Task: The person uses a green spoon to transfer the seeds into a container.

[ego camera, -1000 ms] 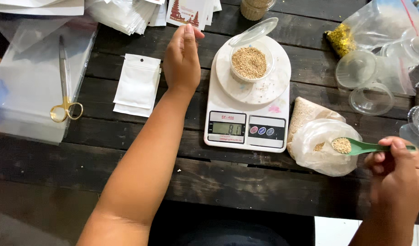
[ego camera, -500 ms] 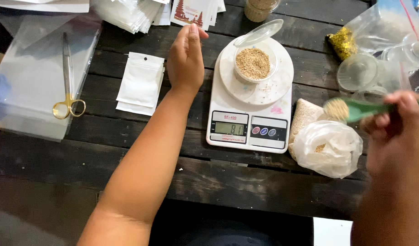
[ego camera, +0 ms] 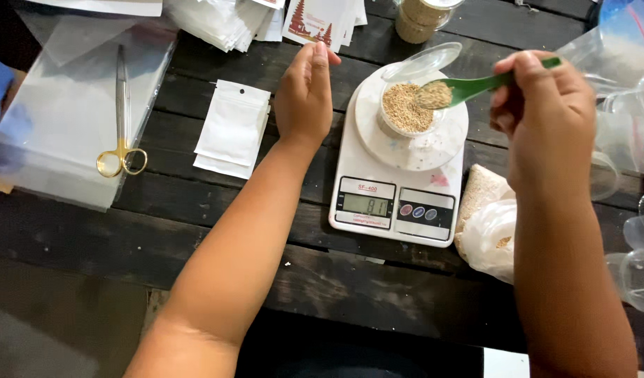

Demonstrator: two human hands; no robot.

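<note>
A white kitchen scale [ego camera: 399, 189] stands on the dark wooden table, its display lit. On its round plate sits a small clear cup [ego camera: 406, 110] filled with tan seeds. My right hand [ego camera: 542, 119] holds a green plastic spoon [ego camera: 469, 87] heaped with seeds, its bowl right over the cup. My left hand [ego camera: 304, 94] rests flat on the table just left of the scale, fingers together and holding nothing. A clear plastic bag of the same seeds [ego camera: 490, 224] lies right of the scale, partly hidden by my right forearm.
Small white zip pouches [ego camera: 232, 129] lie left of my left hand. Gold-handled scissors [ego camera: 122, 119] rest on a stack of clear bags [ego camera: 77, 119] at far left. A clear lid [ego camera: 421, 61] and a seed jar [ego camera: 421, 17] sit behind the scale. Empty clear cups [ego camera: 633, 273] crowd the right edge.
My right hand has lifted the loaded spoon from the seed bag and carried it up and left over the cup on the scale. My left hand has stayed put.
</note>
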